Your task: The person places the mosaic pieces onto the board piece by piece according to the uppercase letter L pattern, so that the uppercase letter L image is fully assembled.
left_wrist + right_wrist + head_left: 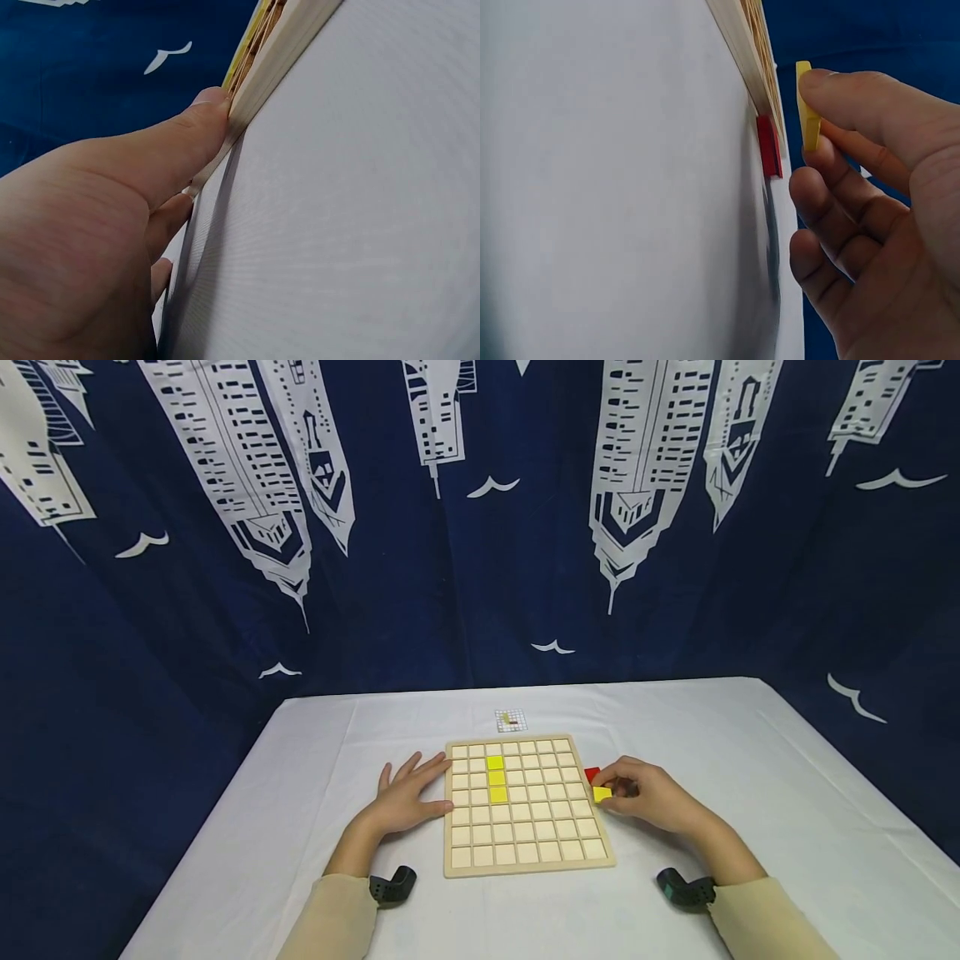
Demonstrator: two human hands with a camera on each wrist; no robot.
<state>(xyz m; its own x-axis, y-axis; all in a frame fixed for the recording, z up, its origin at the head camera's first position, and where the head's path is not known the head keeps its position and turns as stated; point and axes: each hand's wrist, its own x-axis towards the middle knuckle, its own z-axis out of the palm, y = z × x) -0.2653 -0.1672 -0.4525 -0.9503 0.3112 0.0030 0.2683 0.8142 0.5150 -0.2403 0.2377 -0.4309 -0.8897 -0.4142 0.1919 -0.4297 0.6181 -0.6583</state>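
Note:
A wooden grid board [525, 852] lies on the white table, with three yellow square tiles [497, 778] in a column in its upper left part. My left hand [405, 802] rests at the board's left edge, fingers spread and straight; in the left wrist view the thumb [187, 135] touches the board's rim. Just off the board's right edge, my right hand [652, 793] pinches another yellow square tile [808, 105] between thumb and fingers, held above the table. A red tile [592, 773] lies beside the board's right edge, partly hidden by that hand in the head view.
A small printed card [511, 720] with a grid and coloured squares lies behind the board. Dark blue cloth [450, 610] with white building prints hangs behind the table [360, 743]. A black wrist device [393, 887] sits at each wrist.

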